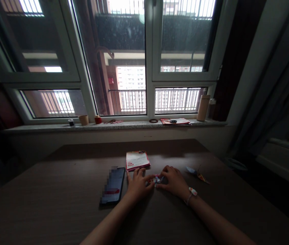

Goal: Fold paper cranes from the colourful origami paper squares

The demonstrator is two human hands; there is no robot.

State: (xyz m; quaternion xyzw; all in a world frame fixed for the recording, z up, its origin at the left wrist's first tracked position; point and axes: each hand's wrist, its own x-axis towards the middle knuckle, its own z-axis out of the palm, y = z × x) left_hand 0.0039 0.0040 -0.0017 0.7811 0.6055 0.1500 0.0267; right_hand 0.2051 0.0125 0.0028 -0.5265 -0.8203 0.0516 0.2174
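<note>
Over the middle of the brown table [57, 190], my left hand [137, 184] and my right hand [174, 181] meet at a small shiny piece in red, white and blue [156, 179]. It looks like crumpled foil or a wrapper, but its exact kind is too small to make out. Thumb and fingertips of each hand pinch it from either side, close to the tabletop. A bracelet with a pale charm [192, 191] circles my right wrist. Just left of my left hand lies a phone [115, 187] with its screen lit. Beyond that hand is a red-edged printed card stack [137, 160].
Right of my right hand lies a small torn-looking wrapper [197, 174]. Along the windowsill [129, 126] stand a tan cup [83, 119], a red jar [97, 119] and a beige flask [203, 108]. Scissors [172, 121] rest on red-and-white papers [182, 121] there.
</note>
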